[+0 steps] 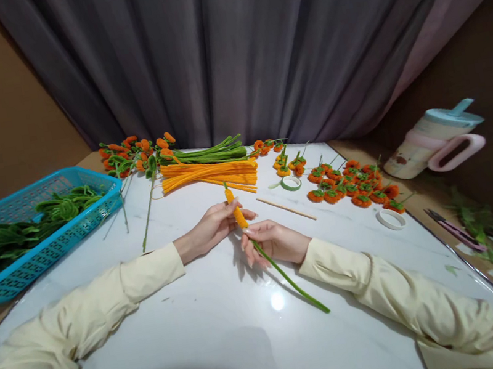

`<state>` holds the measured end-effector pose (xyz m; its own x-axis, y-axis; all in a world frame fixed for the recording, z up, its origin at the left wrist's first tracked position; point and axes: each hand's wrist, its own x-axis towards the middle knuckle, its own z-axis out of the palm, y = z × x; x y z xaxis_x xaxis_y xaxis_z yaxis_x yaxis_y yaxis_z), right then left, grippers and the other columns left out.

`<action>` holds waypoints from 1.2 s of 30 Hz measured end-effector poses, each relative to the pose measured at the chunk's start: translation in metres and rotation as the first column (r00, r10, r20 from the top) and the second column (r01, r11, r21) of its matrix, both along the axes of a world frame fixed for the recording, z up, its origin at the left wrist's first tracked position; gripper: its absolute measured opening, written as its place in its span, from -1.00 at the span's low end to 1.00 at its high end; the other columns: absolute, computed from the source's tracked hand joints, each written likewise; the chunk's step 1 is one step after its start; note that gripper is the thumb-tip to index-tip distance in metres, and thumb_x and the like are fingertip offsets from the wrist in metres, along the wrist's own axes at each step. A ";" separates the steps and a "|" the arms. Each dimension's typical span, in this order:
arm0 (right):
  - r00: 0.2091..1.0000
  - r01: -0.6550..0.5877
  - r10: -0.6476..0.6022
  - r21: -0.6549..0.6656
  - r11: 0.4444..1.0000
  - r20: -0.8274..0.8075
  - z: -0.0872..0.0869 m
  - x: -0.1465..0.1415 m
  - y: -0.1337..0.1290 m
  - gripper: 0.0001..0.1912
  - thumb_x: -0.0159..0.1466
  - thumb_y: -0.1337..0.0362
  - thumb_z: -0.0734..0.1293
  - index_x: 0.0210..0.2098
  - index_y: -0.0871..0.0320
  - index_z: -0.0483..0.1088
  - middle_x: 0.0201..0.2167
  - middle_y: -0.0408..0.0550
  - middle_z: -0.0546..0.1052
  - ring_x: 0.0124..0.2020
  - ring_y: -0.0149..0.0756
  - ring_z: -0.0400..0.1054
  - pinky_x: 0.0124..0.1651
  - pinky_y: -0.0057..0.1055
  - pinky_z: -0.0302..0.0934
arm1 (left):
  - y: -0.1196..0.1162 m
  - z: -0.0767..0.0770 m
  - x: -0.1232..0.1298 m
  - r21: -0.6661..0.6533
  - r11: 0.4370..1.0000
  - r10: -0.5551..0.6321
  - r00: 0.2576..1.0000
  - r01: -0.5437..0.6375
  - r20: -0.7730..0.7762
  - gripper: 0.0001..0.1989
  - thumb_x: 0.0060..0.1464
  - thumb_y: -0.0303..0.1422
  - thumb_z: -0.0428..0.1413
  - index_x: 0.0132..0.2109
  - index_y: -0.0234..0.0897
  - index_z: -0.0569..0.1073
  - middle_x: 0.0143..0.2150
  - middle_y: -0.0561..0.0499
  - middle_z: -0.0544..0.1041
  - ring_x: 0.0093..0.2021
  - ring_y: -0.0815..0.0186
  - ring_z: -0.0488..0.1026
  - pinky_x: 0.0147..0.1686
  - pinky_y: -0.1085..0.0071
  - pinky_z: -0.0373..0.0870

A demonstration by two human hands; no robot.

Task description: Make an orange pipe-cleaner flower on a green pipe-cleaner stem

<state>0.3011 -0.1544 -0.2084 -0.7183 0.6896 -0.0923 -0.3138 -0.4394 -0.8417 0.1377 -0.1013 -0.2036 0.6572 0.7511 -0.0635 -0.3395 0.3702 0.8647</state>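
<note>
Just beside the hands (281, 240) lies 1 wooden stick (286, 208).

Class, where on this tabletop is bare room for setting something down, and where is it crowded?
Mostly bare: the white tabletop between left sleeve and held green stem, and between right sleeve and white tape roll. Crowded: the far side, with orange strips, and far right, with orange flowers.

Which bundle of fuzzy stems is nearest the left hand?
The orange bundle, on the near side; the green bundle lies behind it, farther from the left hand.
</note>
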 end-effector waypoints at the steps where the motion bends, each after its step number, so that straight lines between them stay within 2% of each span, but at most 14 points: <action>1: 1.000 0.003 -0.003 -0.002 1.000 -0.002 0.000 0.000 0.000 -0.75 0.20 0.21 0.32 -0.41 0.33 0.39 -0.55 0.04 0.55 -0.67 -0.42 0.36 -0.66 -0.58 0.19 | 0.000 0.001 0.000 0.014 1.000 0.004 1.000 -0.004 -0.025 -0.72 0.04 -0.22 0.17 -0.32 -0.43 0.46 -0.33 -0.14 0.56 -0.30 0.27 0.48 -0.21 0.38 0.31; 5: 1.000 0.007 -0.007 -0.007 1.000 -0.004 -0.001 0.000 0.000 -0.75 0.20 0.21 0.33 -0.41 0.35 0.40 -0.56 0.06 0.55 -0.68 -0.42 0.36 -0.67 -0.58 0.19 | -0.001 0.002 0.001 0.040 0.999 0.020 0.997 -0.017 -0.072 -0.72 0.02 -0.23 0.19 -0.29 -0.44 0.48 -0.32 -0.15 0.57 -0.21 0.21 0.47 -0.12 0.35 0.27; 12: 0.999 0.041 -0.040 -0.033 0.999 0.022 0.004 -0.002 -0.002 -0.75 0.17 0.19 0.36 -0.42 0.32 0.40 -0.56 0.03 0.55 -0.69 -0.42 0.36 -0.66 -0.57 0.21 | -0.003 0.003 0.001 0.026 1.000 -0.015 1.000 0.015 -0.013 -0.75 0.11 -0.29 0.12 -0.14 -0.38 0.44 -0.16 -0.19 0.55 -0.04 0.16 0.43 -0.03 0.28 0.25; 16: 0.996 0.079 -0.077 -0.033 0.996 0.052 0.006 -0.004 -0.003 -0.74 0.13 0.19 0.39 -0.45 0.32 0.40 -0.58 0.01 0.55 -0.70 -0.43 0.35 -0.66 -0.58 0.20 | -0.002 0.002 0.002 -0.003 1.000 -0.008 0.999 0.008 0.036 -0.80 0.14 -0.28 0.08 -0.23 -0.37 0.42 -0.15 -0.19 0.54 -0.01 0.14 0.41 -0.03 0.26 0.25; 18: 0.992 0.113 -0.111 -0.028 0.993 0.064 0.006 -0.004 -0.003 -0.74 0.11 0.19 0.41 -0.46 0.32 0.40 -0.59 -0.01 0.54 -0.72 -0.44 0.34 -0.68 -0.59 0.18 | -0.001 0.001 0.002 -0.003 1.000 0.010 0.999 -0.010 0.038 -0.77 0.14 -0.25 0.09 -0.27 -0.38 0.42 -0.16 -0.19 0.54 -0.01 0.13 0.41 -0.04 0.27 0.26; 23: 0.969 0.225 -0.223 -0.001 0.974 0.110 0.007 -0.007 -0.006 -0.73 0.10 0.19 0.41 -0.48 0.31 0.38 -0.62 -0.04 0.53 -0.74 -0.50 0.31 -0.66 -0.62 0.16 | 0.001 0.002 0.003 -0.017 0.999 0.032 0.999 -0.032 0.010 -0.74 0.12 -0.22 0.10 -0.20 -0.38 0.41 -0.18 -0.18 0.55 -0.07 0.15 0.44 -0.14 0.32 0.30; 28: 0.942 0.302 -0.304 0.035 0.953 0.139 0.007 -0.009 -0.007 -0.73 0.09 0.21 0.43 -0.53 0.29 0.34 -0.64 -0.08 0.51 -0.75 -0.52 0.28 -0.66 -0.63 0.15 | 0.000 0.002 0.002 0.016 1.000 0.018 1.000 -0.018 0.003 -0.74 0.11 -0.22 0.11 -0.28 -0.39 0.41 -0.21 -0.19 0.56 -0.16 0.17 0.47 -0.22 0.35 0.31; 32: 0.956 0.258 -0.259 0.028 0.966 0.139 0.006 -0.007 -0.005 -0.71 0.10 0.19 0.42 -0.53 0.31 0.36 -0.59 -0.06 0.52 -0.70 -0.52 0.32 -0.65 -0.63 0.18 | 0.001 0.001 0.002 -0.007 1.000 -0.005 0.999 0.005 0.036 -0.76 0.12 -0.25 0.10 -0.25 -0.40 0.42 -0.19 -0.19 0.55 -0.16 0.19 0.47 -0.22 0.36 0.31; 36: 0.972 0.204 -0.204 0.012 0.979 0.114 0.006 -0.005 -0.003 -0.71 0.08 0.17 0.43 -0.43 0.34 0.42 -0.52 -0.04 0.54 -0.64 -0.48 0.37 -0.69 -0.64 0.18 | 0.001 0.002 0.002 -0.058 0.998 -0.037 0.998 0.041 0.058 -0.79 0.14 -0.28 0.08 -0.18 -0.38 0.42 -0.14 -0.18 0.54 -0.18 0.20 0.47 -0.25 0.36 0.32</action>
<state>0.2962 -0.1574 -0.2024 -0.5471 0.8206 -0.1652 -0.2993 -0.3761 -0.8769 0.1397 -0.1004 -0.2013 0.6896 0.7209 -0.0685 -0.3716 0.4335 0.8209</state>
